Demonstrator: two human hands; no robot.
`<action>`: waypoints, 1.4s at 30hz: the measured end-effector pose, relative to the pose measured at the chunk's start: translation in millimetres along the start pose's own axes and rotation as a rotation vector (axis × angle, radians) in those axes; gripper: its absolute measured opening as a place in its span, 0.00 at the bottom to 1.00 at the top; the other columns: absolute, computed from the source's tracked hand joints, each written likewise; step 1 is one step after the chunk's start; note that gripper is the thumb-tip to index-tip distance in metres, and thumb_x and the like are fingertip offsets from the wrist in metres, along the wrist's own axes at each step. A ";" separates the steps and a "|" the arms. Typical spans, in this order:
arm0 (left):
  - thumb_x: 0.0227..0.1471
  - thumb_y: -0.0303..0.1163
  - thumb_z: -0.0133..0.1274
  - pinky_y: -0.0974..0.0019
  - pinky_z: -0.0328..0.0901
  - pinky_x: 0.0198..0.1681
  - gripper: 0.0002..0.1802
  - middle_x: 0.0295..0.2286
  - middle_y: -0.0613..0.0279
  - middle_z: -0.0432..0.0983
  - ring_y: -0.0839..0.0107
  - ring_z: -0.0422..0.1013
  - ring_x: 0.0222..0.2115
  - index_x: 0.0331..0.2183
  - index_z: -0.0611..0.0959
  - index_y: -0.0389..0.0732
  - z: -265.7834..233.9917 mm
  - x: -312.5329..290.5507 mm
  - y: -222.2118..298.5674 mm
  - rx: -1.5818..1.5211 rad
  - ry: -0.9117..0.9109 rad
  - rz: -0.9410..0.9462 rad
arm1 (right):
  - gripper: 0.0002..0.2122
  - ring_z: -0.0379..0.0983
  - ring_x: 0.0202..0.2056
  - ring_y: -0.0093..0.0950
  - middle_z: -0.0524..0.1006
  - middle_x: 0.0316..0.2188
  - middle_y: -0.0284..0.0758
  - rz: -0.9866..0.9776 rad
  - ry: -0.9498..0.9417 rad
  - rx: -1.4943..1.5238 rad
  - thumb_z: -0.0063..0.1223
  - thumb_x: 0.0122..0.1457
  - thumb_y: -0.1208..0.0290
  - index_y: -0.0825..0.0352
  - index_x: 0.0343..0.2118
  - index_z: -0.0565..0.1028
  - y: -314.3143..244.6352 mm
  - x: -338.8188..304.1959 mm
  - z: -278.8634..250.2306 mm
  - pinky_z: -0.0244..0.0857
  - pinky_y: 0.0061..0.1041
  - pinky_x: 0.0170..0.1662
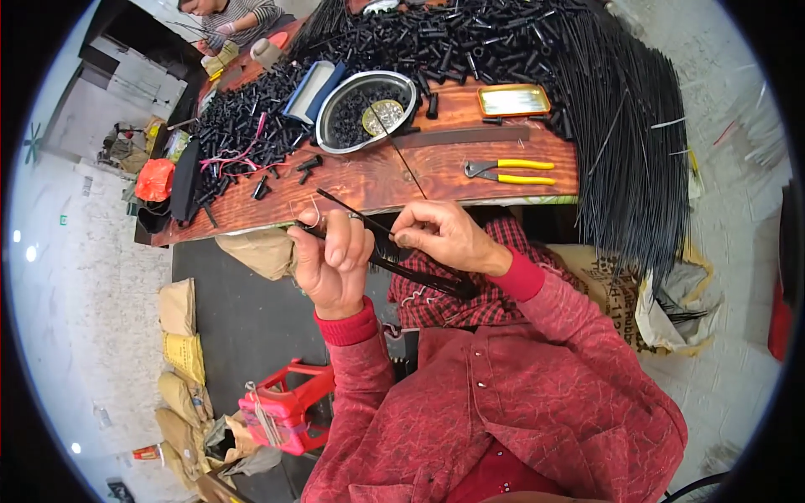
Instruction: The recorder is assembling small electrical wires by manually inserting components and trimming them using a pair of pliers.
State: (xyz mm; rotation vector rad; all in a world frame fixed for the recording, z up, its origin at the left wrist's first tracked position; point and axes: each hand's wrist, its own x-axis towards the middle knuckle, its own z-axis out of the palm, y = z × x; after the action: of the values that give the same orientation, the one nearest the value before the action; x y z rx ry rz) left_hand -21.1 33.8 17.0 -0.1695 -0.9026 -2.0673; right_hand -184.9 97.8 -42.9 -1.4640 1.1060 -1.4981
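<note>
Just off the table's front edge, my left hand (335, 260) is raised with its thumb and fingers closed around a small dark piece, mostly hidden by the fingertips. A thin loop of wire stands by those fingertips. To its right, my right hand (449, 237) pinches a thin black rod (354, 211) that slants up and left past the left fingers. Another thin black rod (407, 168) runs from above the right hand toward the bowl; whether it is held, I cannot tell. Below the hands, several black rods (428, 278) lie across a red checked cloth (444, 306) on my lap.
Heaped black tubular pieces (470, 42) cover the wooden table's back. A metal bowl (323, 126) of small black parts, yellow-handled pincers (524, 172), a yellow-rimmed tin (513, 100) and a blue-edged box (314, 92) stand nearer. Black rods (629, 142) overhang the right end. Another person (243, 17) sits far left.
</note>
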 end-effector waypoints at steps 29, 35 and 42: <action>0.61 0.46 0.44 0.72 0.55 0.25 0.16 0.21 0.68 0.64 0.78 0.58 0.19 0.43 0.76 0.45 3.3 5.9 -7.1 0.107 0.269 0.087 | 0.04 0.70 0.25 0.18 0.76 0.24 0.31 -0.008 -0.009 0.005 0.57 0.54 0.76 0.70 0.31 0.77 -4.8 -7.6 -4.6 0.63 0.20 0.28; 0.60 0.41 0.48 0.67 0.63 0.32 0.19 0.29 0.63 0.69 0.71 0.65 0.26 0.46 0.74 0.37 16.6 12.9 -10.9 0.310 0.413 0.184 | 0.04 0.72 0.27 0.17 0.77 0.25 0.30 0.046 0.010 -0.070 0.56 0.55 0.75 0.70 0.32 0.76 -5.4 -6.9 -7.4 0.65 0.17 0.30; 0.61 0.39 0.47 0.67 0.66 0.39 0.19 0.33 0.60 0.74 0.69 0.71 0.34 0.46 0.74 0.35 6.8 6.5 -7.9 0.400 0.463 0.208 | 0.04 0.70 0.22 0.21 0.75 0.22 0.33 -0.044 0.062 -0.059 0.58 0.52 0.75 0.69 0.28 0.76 -11.2 -7.2 -2.2 0.61 0.22 0.25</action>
State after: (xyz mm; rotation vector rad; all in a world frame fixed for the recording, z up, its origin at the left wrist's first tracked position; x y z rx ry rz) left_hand -32.5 36.9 20.5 0.3982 -0.9364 -1.5991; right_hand -186.0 108.6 -34.8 -1.4997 1.1702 -1.5629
